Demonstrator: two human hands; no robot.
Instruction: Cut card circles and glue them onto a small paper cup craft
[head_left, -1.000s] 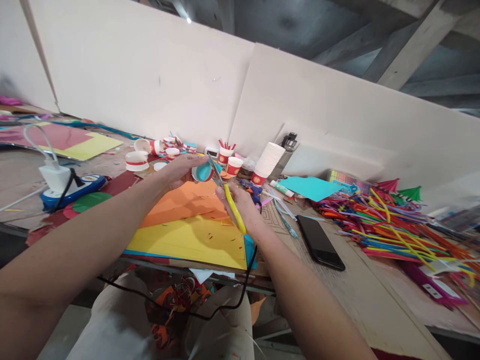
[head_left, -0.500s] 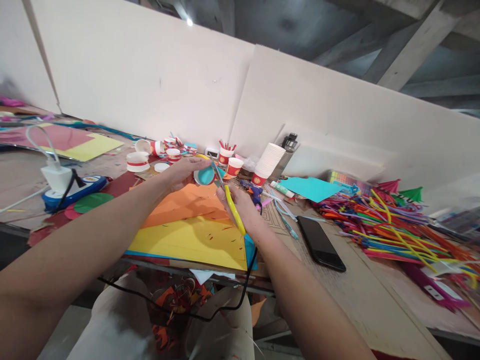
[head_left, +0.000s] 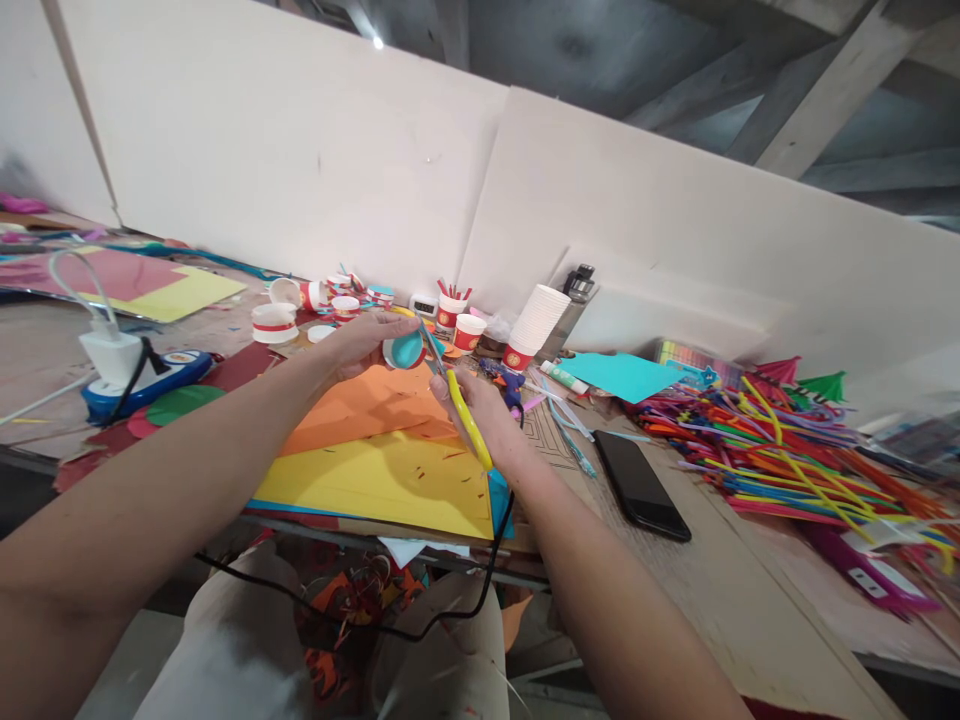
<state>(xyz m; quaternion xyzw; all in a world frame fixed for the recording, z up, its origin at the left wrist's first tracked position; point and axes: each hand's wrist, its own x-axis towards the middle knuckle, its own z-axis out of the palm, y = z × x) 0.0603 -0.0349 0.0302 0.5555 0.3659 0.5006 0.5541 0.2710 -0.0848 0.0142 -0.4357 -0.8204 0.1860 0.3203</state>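
My left hand (head_left: pixel 365 340) grips a small cut paper cup (head_left: pixel 406 350) with a teal paper disc on its face, held above orange paper (head_left: pixel 360 405). My right hand (head_left: pixel 480 410) is closed round the yellow handles of scissors (head_left: pixel 463 410). Their blades point up and touch the cup's right edge. Yellow paper (head_left: pixel 390 485) lies below both hands, with small paper scraps on it.
A black phone (head_left: pixel 640 485) lies right of my right arm. A heap of coloured pipe cleaners (head_left: pixel 787 450) fills the right side. A stack of paper cups (head_left: pixel 534 325), cut cup pieces (head_left: pixel 274 322) and a white charger on a blue device (head_left: pixel 112 360) stand around. A black cable (head_left: pixel 450 615) hangs over the table edge.
The cup in my left hand has turned and shifted slightly against the scissor blades. Both arms stay almost where they were.
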